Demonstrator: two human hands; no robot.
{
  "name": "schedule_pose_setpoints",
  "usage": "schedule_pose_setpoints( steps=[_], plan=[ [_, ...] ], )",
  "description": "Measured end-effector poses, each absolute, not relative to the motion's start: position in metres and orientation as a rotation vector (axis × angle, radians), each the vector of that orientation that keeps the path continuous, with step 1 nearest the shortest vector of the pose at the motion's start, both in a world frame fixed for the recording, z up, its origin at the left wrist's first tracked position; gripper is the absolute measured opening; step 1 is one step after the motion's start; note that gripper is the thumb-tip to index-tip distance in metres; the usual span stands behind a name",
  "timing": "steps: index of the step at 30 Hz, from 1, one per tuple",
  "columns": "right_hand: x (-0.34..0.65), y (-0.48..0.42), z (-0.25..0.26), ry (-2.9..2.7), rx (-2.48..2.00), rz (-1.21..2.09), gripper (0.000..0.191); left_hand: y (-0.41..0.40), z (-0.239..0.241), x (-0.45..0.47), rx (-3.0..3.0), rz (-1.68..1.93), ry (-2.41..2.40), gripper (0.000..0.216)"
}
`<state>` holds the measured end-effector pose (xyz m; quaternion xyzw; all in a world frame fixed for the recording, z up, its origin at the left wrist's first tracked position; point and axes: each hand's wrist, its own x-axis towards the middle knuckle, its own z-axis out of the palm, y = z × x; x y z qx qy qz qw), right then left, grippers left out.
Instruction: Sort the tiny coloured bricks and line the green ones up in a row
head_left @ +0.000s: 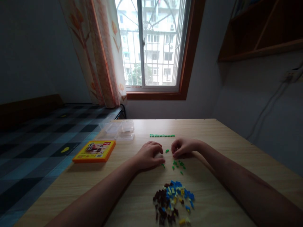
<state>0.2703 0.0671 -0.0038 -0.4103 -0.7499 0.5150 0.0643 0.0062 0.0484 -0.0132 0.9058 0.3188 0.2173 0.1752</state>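
My left hand point(149, 155) rests on the table with fingers curved and thumb apart. A few tiny green bricks point(163, 165) lie by its thumb. Across from it, my right hand point(184, 147) has its fingers curled together, tips down near the tabletop; whatever is between them is hidden. One larger green brick point(167, 151) sits in the gap between the two hands. Just below the right hand are several loose green bricks point(179, 164). Beyond both hands runs a neat row of green bricks point(162, 136), bigger ones at its left end.
Nearer me lies a mixed pile of brown bricks point(161, 198), blue bricks point(176, 184) and yellow ones. At left on the wooden table point(227, 157) are a yellow-orange box point(94, 151) and a clear plastic compartment case point(118, 130). A checked bed point(47, 138) adjoins the left edge.
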Motion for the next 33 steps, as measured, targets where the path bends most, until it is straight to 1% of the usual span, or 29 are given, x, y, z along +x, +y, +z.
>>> schedule_pose_setpoints(
  steps=[3,7,13,17,26,31,33],
  plan=[
    [0.274,0.064,0.004,-2.21,-1.363,1.746,0.044,0.047,-0.012,0.006,2.563,0.599,0.878,0.03],
    [0.274,0.062,0.008,-2.219,-1.428,1.782,0.048,0.048,-0.013,0.006,2.566,0.594,0.872,0.03],
    [0.272,0.065,0.003,-2.298,-1.399,1.71,0.048,0.052,-0.02,0.009,2.543,0.708,0.967,0.005],
    [0.274,0.067,0.0,-2.307,-1.38,1.71,0.047,0.053,-0.023,0.011,2.57,0.733,1.015,0.001],
    [0.275,0.065,0.007,-2.223,-1.369,1.823,0.047,0.053,-0.02,0.009,2.541,0.724,0.983,0.003],
    [0.274,0.065,0.007,-2.237,-1.369,1.806,0.048,0.052,-0.019,0.008,2.545,0.731,0.97,0.008],
    [0.275,0.066,0.004,-2.246,-1.367,1.793,0.048,0.052,-0.02,0.009,2.55,0.726,0.982,0.007]
  ],
)
